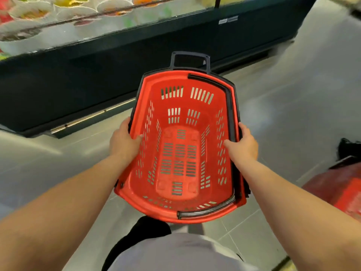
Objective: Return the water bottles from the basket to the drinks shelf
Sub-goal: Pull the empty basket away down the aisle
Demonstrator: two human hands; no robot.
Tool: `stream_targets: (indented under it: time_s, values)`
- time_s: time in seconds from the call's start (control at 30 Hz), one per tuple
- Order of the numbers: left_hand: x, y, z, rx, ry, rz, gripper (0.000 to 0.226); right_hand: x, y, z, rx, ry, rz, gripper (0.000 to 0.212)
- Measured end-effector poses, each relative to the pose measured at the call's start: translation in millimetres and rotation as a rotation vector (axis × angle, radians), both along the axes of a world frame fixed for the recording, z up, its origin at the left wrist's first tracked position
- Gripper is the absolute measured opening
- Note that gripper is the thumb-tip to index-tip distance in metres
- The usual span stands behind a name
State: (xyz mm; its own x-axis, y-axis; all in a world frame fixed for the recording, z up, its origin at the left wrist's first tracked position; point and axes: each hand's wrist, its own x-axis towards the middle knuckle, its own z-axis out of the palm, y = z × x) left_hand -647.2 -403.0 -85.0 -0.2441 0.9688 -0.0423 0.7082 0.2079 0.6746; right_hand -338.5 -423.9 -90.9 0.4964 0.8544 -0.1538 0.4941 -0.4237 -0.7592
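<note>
A red plastic shopping basket (195, 79) with slotted walls and black handles is held in the air in front of me, above the tiled floor. Nothing lies inside it; no water bottle is in view. My left hand (123, 141) grips the basket's left rim, thumb inside and fingers under the edge. My right hand (244, 143) grips the right rim over the folded black handle, thumb inside. A black pull handle (190, 55) sticks up at the basket's far end.
A dark chilled display case (97, 61) with white bowls of food runs across the top and left. More red baskets (347, 192) sit on the floor at the right edge. Grey tiled floor (293, 94) stretches to the right.
</note>
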Motion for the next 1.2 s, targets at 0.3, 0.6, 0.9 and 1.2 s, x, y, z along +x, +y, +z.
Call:
stream_targets:
  time_s: [0.3, 0.6, 0.9, 1.2]
  values:
    - [86.6, 223.6, -5.6, 0.049, -0.002, -0.234, 0.064, 70.4, 146.8, -7.2, -0.001, 0.060, -0.247, 0.073]
    - [213.0, 406.2, 8.7, -0.054, 0.097, -0.463, 0.073, 171.0, 271.8, -5.0, 0.032, 0.067, -0.468, 0.071]
    - [390.1, 544.1, 3.7, -0.089, 0.069, -0.512, 0.072, 343.8, 403.5, -7.3, 0.020, 0.086, -0.481, 0.071]
    - [525.3, 694.3, -4.3, -0.014, 0.091, -0.519, 0.071, 471.2, 535.0, -2.1, 0.024, 0.033, -0.522, 0.067]
